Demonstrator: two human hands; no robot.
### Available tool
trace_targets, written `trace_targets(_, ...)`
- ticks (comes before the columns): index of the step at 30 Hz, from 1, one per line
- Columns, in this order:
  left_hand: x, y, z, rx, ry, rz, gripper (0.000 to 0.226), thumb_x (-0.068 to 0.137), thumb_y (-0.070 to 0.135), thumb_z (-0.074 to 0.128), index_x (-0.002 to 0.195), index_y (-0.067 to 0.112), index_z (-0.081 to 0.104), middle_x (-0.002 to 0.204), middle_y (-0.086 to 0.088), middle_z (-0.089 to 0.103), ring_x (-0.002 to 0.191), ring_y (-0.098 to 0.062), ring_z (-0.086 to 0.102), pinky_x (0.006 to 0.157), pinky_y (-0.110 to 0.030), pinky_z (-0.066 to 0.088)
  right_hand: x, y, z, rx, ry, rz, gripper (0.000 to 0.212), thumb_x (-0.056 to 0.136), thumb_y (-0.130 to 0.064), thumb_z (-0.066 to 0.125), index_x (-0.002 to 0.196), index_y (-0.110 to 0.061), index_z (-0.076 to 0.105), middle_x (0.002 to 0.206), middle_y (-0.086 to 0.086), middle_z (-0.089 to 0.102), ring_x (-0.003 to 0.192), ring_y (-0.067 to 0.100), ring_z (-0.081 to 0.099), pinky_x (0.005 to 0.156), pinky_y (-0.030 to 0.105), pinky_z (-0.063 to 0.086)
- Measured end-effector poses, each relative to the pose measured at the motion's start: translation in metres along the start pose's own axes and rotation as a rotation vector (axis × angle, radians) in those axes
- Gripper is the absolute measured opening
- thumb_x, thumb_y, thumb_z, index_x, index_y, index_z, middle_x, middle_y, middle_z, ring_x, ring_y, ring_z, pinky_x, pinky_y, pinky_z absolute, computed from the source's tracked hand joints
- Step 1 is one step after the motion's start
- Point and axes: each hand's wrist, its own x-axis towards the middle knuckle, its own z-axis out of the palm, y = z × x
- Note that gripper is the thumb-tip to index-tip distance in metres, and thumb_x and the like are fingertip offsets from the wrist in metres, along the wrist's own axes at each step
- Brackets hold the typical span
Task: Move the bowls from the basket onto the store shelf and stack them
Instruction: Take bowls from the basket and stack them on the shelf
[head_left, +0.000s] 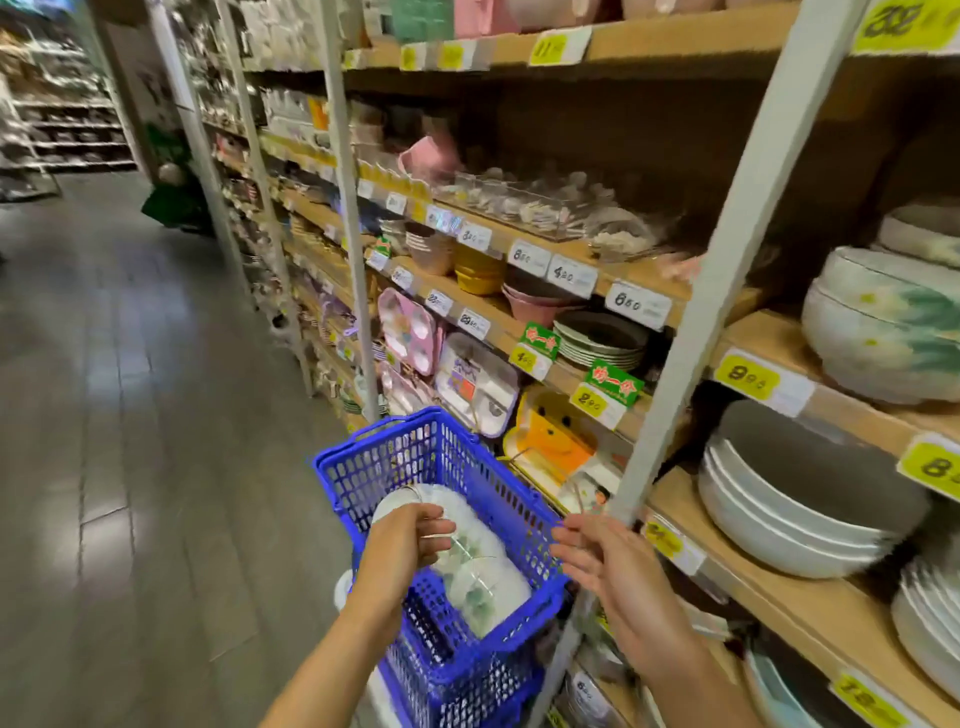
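A blue plastic basket (395, 457) stands in front of me beside the shelving. Inside it lies a row of white bowls with green leaf prints (483, 577), resting on their sides. My left hand (410, 540) reaches into the basket and its fingers curl round the rim of the nearest bowl. My right hand (602, 561) hovers over the basket's right edge with fingers spread, holding nothing. On the store shelf (810, 405) to the right sit matching white-and-green bowls (883, 332), stacked.
A white upright post (691, 332) rises right beside my right hand. Below the shelf, grey-and-white plates (800, 499) are stacked. Yellow price tags (748, 381) line the shelf edges. The aisle floor (130, 415) stretches away on the left.
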Motion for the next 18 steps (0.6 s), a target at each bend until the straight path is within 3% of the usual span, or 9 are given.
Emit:
trace_targets(3,0.025,-0.01,-0.045,0.043,0.051,-0.039,0.024,0.095,0.01,0.04,0.094,0.004,0.064,0.081,-0.011,0.073,0.068,-0.022,0.063,0.061,-0.028,0.045,0.02,0.032,0.034,-0.112,-0.022,0.108,0.018,0.095,-0.015,0.055,0.094,-0.004,0.069,0.091,0.015,0.074,0.084,0.025,0.071,0.083,0.036,0.053)
trace_targets(13,0.115,-0.031,-0.091,0.185,0.105,-0.154,0.026,0.096,0.015,0.039,0.097,0.006,0.063,0.091,-0.013,0.072,0.072,-0.023,0.062,0.064,-0.029,0.041,0.115,0.107,0.091,-0.324,-0.079,0.329,0.011,0.09,-0.013,0.059,0.087,-0.007,0.067,0.083,0.011,0.07,0.074,0.023,0.066,0.065,0.028,0.051)
trace_targets(18,0.16,-0.026,-0.093,0.39,0.108,-0.197,0.026,0.097,0.015,0.039,0.088,0.009,0.062,0.082,-0.007,0.068,0.066,-0.018,0.06,0.064,-0.028,0.039,0.177,0.129,0.12,-0.364,-0.165,0.454,0.014,0.092,-0.006,0.048,0.082,-0.009,0.057,0.067,0.006,0.052,0.054,0.015,0.047,0.049,0.021,0.028)
